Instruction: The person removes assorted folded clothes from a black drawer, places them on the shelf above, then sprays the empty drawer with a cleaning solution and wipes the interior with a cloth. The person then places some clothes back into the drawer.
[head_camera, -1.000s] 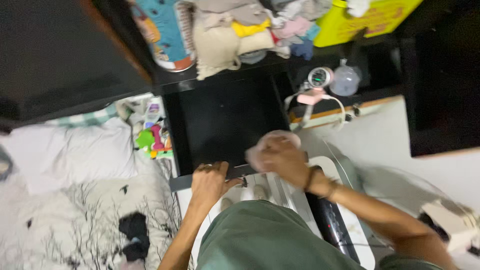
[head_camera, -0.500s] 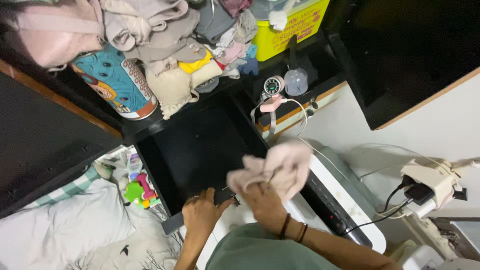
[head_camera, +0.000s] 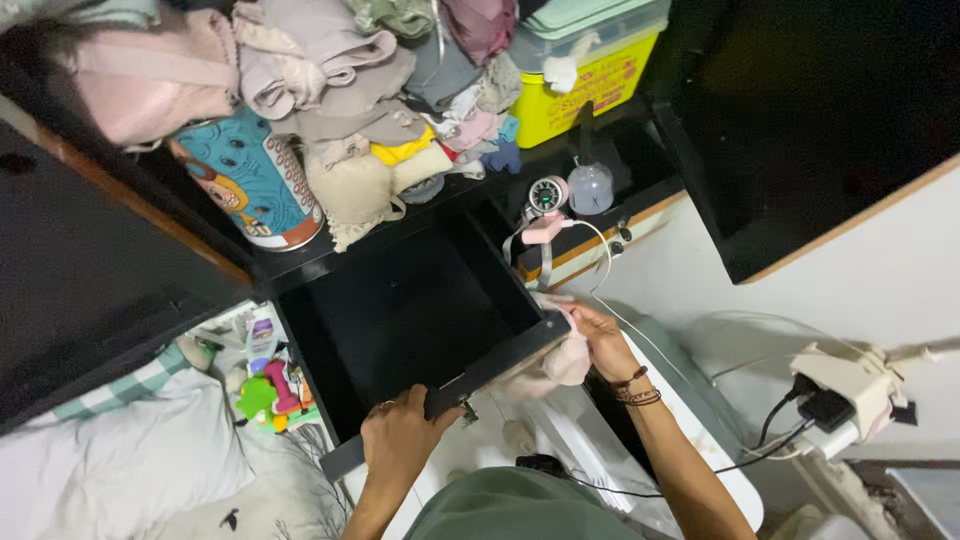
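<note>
A black drawer (head_camera: 400, 310) stands pulled out, its inside dark and bare. My left hand (head_camera: 400, 432) grips the drawer's front panel (head_camera: 480, 372) near the middle of its edge. My right hand (head_camera: 597, 338) holds a pale pink cloth (head_camera: 562, 362) against the drawer's right front corner, low beside the panel. A ring shows on my left hand and dark bracelets on my right wrist.
Piled clothes (head_camera: 360, 80) and a blue patterned tin (head_camera: 250, 180) sit on the black top behind the drawer. A yellow box (head_camera: 590, 80), a small pink device (head_camera: 545, 205), a white appliance (head_camera: 690, 430), a power strip (head_camera: 850, 385) and bedding with toys (head_camera: 265, 385) surround it.
My right hand has dropped with the pink cloth from above the drawer's front to its right front corner. My left hand stays on the front panel. The view has shifted a little.
</note>
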